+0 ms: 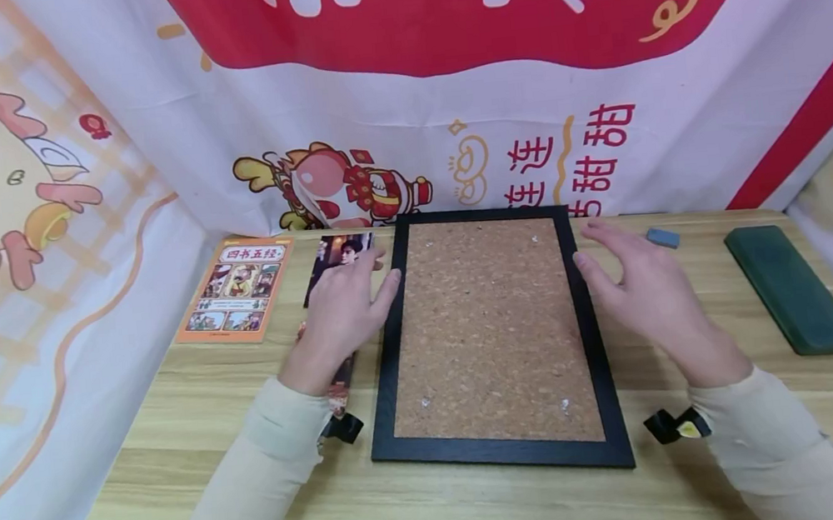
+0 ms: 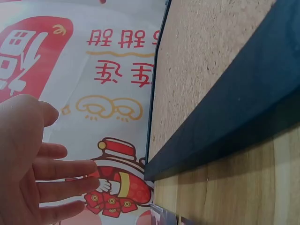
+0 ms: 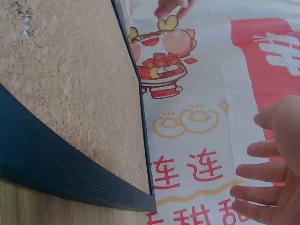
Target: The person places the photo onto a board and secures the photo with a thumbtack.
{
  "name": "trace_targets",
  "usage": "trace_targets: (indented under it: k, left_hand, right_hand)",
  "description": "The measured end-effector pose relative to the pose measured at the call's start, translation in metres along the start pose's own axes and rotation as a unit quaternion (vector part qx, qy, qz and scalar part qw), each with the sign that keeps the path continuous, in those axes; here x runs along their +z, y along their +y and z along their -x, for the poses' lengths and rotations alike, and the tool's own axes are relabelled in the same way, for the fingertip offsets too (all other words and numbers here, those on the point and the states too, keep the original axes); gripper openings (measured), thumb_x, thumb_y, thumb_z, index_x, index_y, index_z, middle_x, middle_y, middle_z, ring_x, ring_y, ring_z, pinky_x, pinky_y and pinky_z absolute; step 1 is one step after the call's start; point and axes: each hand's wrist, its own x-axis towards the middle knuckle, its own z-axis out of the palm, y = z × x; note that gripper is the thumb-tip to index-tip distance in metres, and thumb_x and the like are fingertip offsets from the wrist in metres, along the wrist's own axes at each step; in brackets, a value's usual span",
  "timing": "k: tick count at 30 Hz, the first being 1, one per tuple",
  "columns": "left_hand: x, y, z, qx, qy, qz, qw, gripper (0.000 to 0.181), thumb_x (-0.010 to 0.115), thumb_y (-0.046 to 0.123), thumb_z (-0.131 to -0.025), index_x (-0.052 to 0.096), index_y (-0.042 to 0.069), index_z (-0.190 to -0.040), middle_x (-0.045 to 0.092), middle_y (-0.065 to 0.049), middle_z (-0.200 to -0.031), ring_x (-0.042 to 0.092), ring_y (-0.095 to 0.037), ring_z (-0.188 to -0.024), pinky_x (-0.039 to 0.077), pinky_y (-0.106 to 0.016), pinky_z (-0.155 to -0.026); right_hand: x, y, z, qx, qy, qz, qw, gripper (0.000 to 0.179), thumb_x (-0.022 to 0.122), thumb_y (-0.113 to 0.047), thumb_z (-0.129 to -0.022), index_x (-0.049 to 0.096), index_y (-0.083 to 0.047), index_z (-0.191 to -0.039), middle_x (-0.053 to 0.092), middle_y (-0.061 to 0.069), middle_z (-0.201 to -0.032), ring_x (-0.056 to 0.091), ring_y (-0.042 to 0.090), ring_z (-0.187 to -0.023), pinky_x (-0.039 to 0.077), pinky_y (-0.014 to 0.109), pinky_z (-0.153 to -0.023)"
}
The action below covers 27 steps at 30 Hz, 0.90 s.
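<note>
A black-framed cork board [image 1: 494,328] lies flat on the wooden table, with small shiny spots near its corners. My left hand [image 1: 345,304] is held just off its left edge, above a dark glossy photo print [image 1: 331,256] that it partly covers. In the left wrist view the left hand [image 2: 56,173] has its fingers extended and holds nothing. My right hand [image 1: 641,293] is beside the board's right edge. The right wrist view shows the right hand [image 3: 272,173] with spread fingers, apart from the black frame [image 3: 70,173] and holding nothing.
An orange comic-style booklet [image 1: 237,290] lies at the back left of the table [image 1: 486,513]. On the right are a small blue block [image 1: 663,237] and a long dark green block [image 1: 793,288]. A printed cloth [image 1: 402,111] hangs behind the table.
</note>
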Motion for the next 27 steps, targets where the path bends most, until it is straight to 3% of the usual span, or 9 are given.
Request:
trace_targets:
  k: [1, 3, 7, 8, 10, 15, 22, 27]
  left_hand:
    - [0.0, -0.002, 0.0, -0.004, -0.003, 0.008, 1.0, 0.057, 0.05, 0.049, -0.113, 0.056, 0.009, -0.153, 0.074, -0.013, -0.138, 0.069, -0.038, -0.127, 0.05, -0.06, -0.115]
    - [-0.001, -0.005, -0.002, -0.014, -0.012, 0.018, 0.9997, 0.056, 0.05, 0.048, -0.113, 0.057, 0.009, -0.153, 0.074, -0.013, -0.137, 0.068, -0.038, -0.127, 0.051, -0.06, -0.112]
    - [-0.001, -0.014, -0.005, -0.034, -0.025, 0.019, 0.999, 0.052, 0.052, 0.045, -0.112, 0.062, 0.008, -0.147, 0.072, -0.015, -0.135, 0.068, -0.037, -0.122, 0.054, -0.058, -0.106]
    - [-0.001, -0.017, -0.006, -0.037, -0.026, 0.013, 0.9989, 0.05, 0.052, 0.044, -0.112, 0.063, 0.007, -0.145, 0.072, -0.016, -0.135, 0.069, -0.037, -0.121, 0.054, -0.058, -0.105]
    - [0.0, -0.022, -0.008, -0.044, -0.027, 0.002, 0.9987, 0.047, 0.053, 0.042, -0.112, 0.066, 0.006, -0.139, 0.072, -0.016, -0.134, 0.069, -0.038, -0.121, 0.055, -0.058, -0.105]
    - [0.001, -0.033, -0.01, -0.069, -0.035, -0.01, 0.9969, 0.045, 0.054, 0.041, -0.112, 0.067, 0.005, -0.135, 0.069, -0.019, -0.135, 0.067, -0.04, -0.123, 0.055, -0.058, -0.105]
    - [0.004, -0.054, -0.013, -0.119, -0.047, -0.001, 0.9918, 0.057, 0.057, 0.044, -0.11, 0.06, 0.0, -0.146, 0.062, -0.025, -0.141, 0.061, -0.044, -0.129, 0.053, -0.061, -0.108]
    - [0.005, -0.07, -0.016, -0.156, -0.08, 0.004, 0.9845, 0.074, 0.056, 0.052, -0.109, 0.048, -0.004, -0.155, 0.05, -0.032, -0.153, 0.051, -0.048, -0.14, 0.045, -0.064, -0.117]
  right_hand:
    - [0.0, 0.002, 0.0, 0.001, 0.002, -0.008, 1.0, 0.049, 0.061, -0.032, -0.11, 0.062, 0.001, -0.147, 0.061, 0.027, -0.153, 0.058, 0.052, -0.139, 0.046, 0.072, -0.113]
    - [-0.001, 0.005, 0.001, 0.009, 0.003, -0.022, 0.9997, 0.046, 0.061, -0.03, -0.11, 0.064, -0.001, -0.145, 0.064, 0.027, -0.148, 0.069, 0.049, -0.117, 0.05, 0.07, -0.107]
    - [-0.004, 0.012, 0.002, 0.029, -0.006, -0.046, 0.9985, 0.042, 0.061, -0.031, -0.111, 0.068, -0.003, -0.14, 0.07, 0.027, -0.139, 0.07, 0.044, -0.103, 0.053, 0.068, -0.099]
    - [-0.004, 0.015, 0.002, 0.036, -0.012, -0.051, 0.9979, 0.041, 0.06, -0.032, -0.111, 0.069, -0.003, -0.139, 0.07, 0.027, -0.138, 0.069, 0.043, -0.103, 0.053, 0.068, -0.097]
    - [-0.005, 0.021, 0.004, 0.047, -0.026, -0.058, 0.9968, 0.041, 0.06, -0.034, -0.111, 0.069, -0.003, -0.138, 0.071, 0.025, -0.135, 0.066, 0.044, -0.119, 0.054, 0.068, -0.098]
    - [-0.005, 0.04, 0.009, 0.066, -0.05, -0.054, 0.9951, 0.038, 0.061, -0.033, -0.111, 0.071, -0.004, -0.133, 0.074, 0.021, -0.124, 0.066, 0.038, -0.112, 0.058, 0.062, -0.093]
    - [-0.001, 0.069, 0.018, 0.084, -0.063, -0.048, 0.9933, 0.032, 0.064, -0.026, -0.11, 0.071, -0.003, -0.13, 0.074, 0.022, -0.12, 0.066, 0.036, -0.106, 0.058, 0.057, -0.091]
    - [0.002, 0.087, 0.025, 0.109, -0.083, -0.038, 0.9898, 0.034, 0.063, -0.027, -0.11, 0.07, -0.002, -0.131, 0.072, 0.022, -0.122, 0.063, 0.034, -0.105, 0.054, 0.041, -0.084]
